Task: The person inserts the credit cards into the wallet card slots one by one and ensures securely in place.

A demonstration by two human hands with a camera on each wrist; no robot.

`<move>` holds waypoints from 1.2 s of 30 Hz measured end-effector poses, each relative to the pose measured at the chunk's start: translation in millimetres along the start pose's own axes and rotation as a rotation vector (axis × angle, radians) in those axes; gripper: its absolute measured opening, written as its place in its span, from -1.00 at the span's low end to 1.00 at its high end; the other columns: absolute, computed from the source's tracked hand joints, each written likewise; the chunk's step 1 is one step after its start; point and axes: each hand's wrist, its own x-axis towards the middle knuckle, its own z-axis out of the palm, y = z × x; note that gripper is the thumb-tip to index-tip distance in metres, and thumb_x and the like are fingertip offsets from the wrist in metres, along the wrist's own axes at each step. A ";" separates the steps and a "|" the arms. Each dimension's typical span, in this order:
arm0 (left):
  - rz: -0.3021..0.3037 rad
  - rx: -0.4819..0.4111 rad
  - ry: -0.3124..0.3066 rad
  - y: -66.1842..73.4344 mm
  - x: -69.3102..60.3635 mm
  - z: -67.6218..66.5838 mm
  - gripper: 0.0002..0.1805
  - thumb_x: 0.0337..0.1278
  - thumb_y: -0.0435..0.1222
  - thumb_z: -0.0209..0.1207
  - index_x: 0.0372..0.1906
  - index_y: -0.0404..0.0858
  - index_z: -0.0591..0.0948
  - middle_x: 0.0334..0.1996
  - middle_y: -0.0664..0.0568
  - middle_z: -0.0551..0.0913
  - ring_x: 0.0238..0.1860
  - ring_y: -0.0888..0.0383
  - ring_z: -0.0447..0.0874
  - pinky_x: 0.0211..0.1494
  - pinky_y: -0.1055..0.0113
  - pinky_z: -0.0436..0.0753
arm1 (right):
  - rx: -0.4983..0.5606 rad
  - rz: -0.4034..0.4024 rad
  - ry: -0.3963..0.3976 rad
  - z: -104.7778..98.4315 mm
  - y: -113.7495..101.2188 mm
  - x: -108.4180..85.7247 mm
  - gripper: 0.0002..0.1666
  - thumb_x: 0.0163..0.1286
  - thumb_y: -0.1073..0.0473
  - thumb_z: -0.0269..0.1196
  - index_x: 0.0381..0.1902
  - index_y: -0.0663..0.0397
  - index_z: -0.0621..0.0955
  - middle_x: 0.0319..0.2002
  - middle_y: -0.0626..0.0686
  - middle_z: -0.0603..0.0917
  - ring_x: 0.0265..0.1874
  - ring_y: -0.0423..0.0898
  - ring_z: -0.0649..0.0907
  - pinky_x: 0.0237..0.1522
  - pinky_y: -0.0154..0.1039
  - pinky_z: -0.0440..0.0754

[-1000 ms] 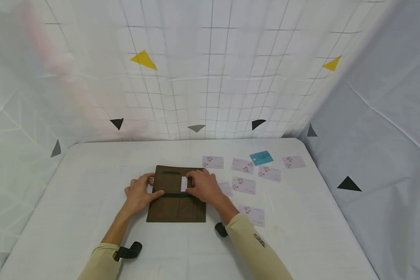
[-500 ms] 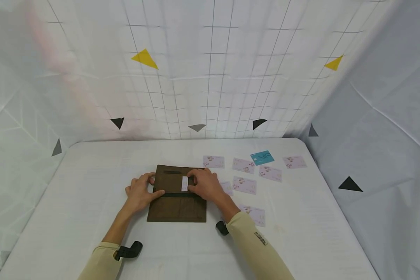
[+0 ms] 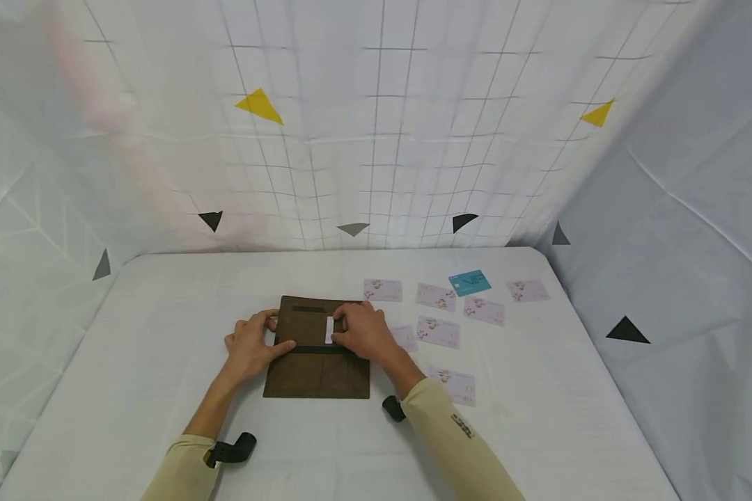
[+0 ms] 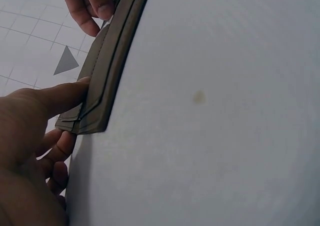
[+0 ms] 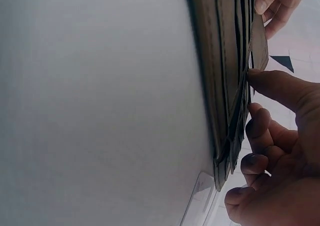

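A brown wallet (image 3: 316, 376) lies opened out on the white table, with a dark band across its middle. My left hand (image 3: 249, 346) grips its left edge, the thumb on top and the other fingers at the side; the left wrist view shows this thumb (image 4: 70, 97) pressing the leather. On the wallet's upper half, my right hand (image 3: 366, 332) pinches a pale card (image 3: 329, 330), of which only a narrow strip shows. In the right wrist view the right thumb (image 5: 280, 86) and index finger are at the pocket edge, with a white sliver of card between leather layers.
Several pale pink printed cards (image 3: 437, 332) lie spread to the right of the wallet. Among them, toward the back, is a blue card (image 3: 469, 282) marked VIP. White curtains with a grid pattern (image 3: 388, 139) rise behind the table (image 3: 163, 313).
The visible strip of the card has become narrower as my right hand shifted slightly left. My left hand and the wallet stay where they were.
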 end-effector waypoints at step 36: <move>-0.001 0.000 -0.002 1.9 -1.6 -1.1 -0.15 0.07 -0.04 0.46 0.40 -0.31 0.38 -0.05 -0.05 0.56 0.07 -0.17 0.32 0.04 -0.17 0.10 | -0.068 0.007 -0.004 3.0 -12.5 3.2 -0.52 0.31 -0.13 0.39 0.14 -0.15 0.64 -0.47 -0.26 0.52 0.07 -0.06 0.54 0.04 0.03 0.45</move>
